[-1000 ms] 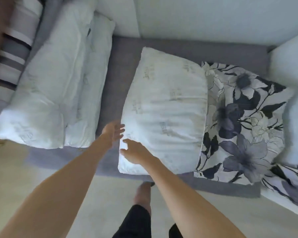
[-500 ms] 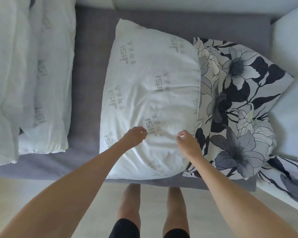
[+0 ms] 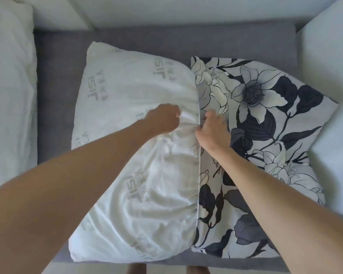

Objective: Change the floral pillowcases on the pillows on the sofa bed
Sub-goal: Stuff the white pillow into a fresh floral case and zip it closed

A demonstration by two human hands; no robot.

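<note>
A white pillow [image 3: 131,155] with grey printed lettering lies on the grey sofa bed [image 3: 55,95], its right half inside a floral pillowcase [image 3: 265,119] in black, grey and cream. My left hand [image 3: 162,118] is closed on a bunch of the pillow's white fabric next to the case's opening. My right hand [image 3: 212,131] grips the hem of the floral pillowcase at that opening. The two hands are close together across the hem.
More bare white pillows [image 3: 10,91] lie stacked at the left edge. A pale cushion [image 3: 329,72] stands at the right, the sofa's pale backrest [image 3: 166,10] behind. My bare feet [image 3: 137,269] show on the floor below the bed's front edge.
Both hands moved up and to the right from the pillow's near end to the pillowcase opening. The left closed on the pillow fabric, the right took the case's hem. The view moved closer.
</note>
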